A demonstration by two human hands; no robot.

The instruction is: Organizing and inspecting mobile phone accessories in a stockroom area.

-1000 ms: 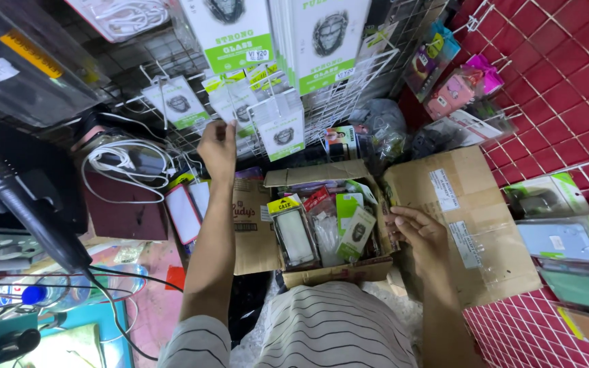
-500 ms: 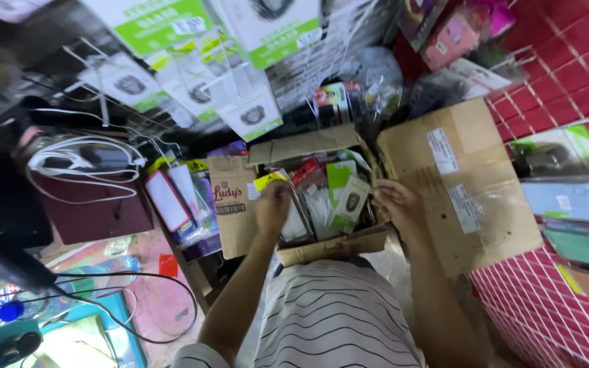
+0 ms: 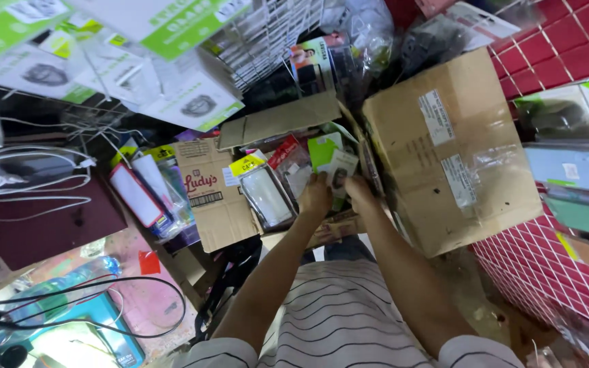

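— Cardboard everywhere: what's being handled?
— An open cardboard box [image 3: 253, 129] on the person's lap, packed upright with blister-packed accessories. Both hands are inside it. The left hand [image 3: 316, 196] and the right hand [image 3: 359, 191] meet on a small white-and-green packet [image 3: 339, 174] near the box's right end; the fingers of both look curled around it, though the fingertips are hidden behind the pack.
— So which step is this?
— I'd judge it as sorting through the packs, with one being picked out. Lifting it free would call for a straight pull upward, since the neighbours press close.
— What sits beside it?
— A red packet [image 3: 288, 153] and a clear-fronted black packet [image 3: 267, 197] to the left, inside the same box. Just right, a larger sealed carton [image 3: 451, 150] leans against the red tiled wall [image 3: 567, 48]. On the far side, hanging card packs [image 3: 192, 102] fill a wire rack; white cables [image 3: 28, 170] lie at far left.
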